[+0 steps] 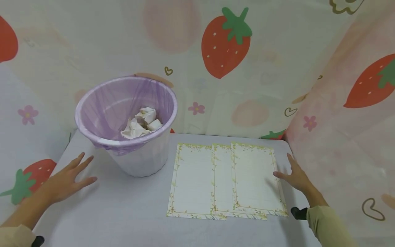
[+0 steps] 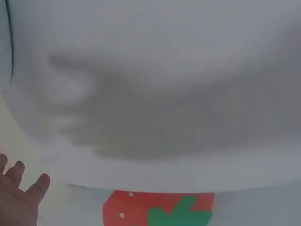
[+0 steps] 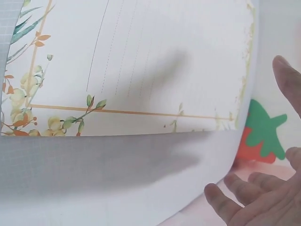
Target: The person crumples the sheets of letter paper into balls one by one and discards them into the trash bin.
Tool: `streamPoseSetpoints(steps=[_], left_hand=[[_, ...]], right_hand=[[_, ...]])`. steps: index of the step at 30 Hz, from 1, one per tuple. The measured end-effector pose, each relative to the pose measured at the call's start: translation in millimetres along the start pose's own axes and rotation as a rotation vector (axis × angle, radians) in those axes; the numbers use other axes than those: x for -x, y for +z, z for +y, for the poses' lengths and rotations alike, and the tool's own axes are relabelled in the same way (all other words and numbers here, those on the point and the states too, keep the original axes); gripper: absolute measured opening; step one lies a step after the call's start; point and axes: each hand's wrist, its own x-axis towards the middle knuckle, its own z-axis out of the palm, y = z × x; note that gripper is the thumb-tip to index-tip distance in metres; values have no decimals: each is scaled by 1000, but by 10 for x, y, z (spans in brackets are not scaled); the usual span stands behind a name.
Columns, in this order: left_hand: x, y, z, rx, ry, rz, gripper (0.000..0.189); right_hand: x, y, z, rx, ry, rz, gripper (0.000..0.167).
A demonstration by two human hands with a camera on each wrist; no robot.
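Observation:
My left hand (image 1: 66, 183) hovers over the left side of the table, in front of a white bin, with fingers spread and nothing held. The bin (image 1: 143, 163) has a purple liner (image 1: 103, 113) and contains several crumpled white papers (image 1: 139, 125). Three sheets of floral-bordered paper lie overlapping on the table: a left sheet (image 1: 192, 181), a middle one (image 1: 222, 185) and a right one (image 1: 254, 178) on top. Close to the right sheet's outer edge, my right hand (image 1: 297, 175) is raised with its fingers apart and holds nothing. Its shadow falls across that sheet in the right wrist view.
A pale cloth covers the table (image 1: 132, 212). Behind it and at both sides hang curtains (image 1: 277, 68) printed with strawberries, flowers and hearts. The bin stands at the back left, close to the rear curtain.

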Motion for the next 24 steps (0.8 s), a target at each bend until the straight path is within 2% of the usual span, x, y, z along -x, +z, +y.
streamPoseSetpoints(steps=[8, 14, 19, 24], left_hand=[[-46, 156, 295, 2, 61, -33, 75], [-122, 195, 531, 72, 67, -83, 73], [-183, 263, 756, 137, 82, -132, 70], [-228, 374, 982, 235, 90, -214, 70]], right_hand=[[-1, 56, 100, -22, 73, -52, 117], [20, 69, 123, -62, 108, -83, 119], [34, 86, 121, -97, 98, -95, 117], [32, 134, 127, -123, 112, -113, 115]])
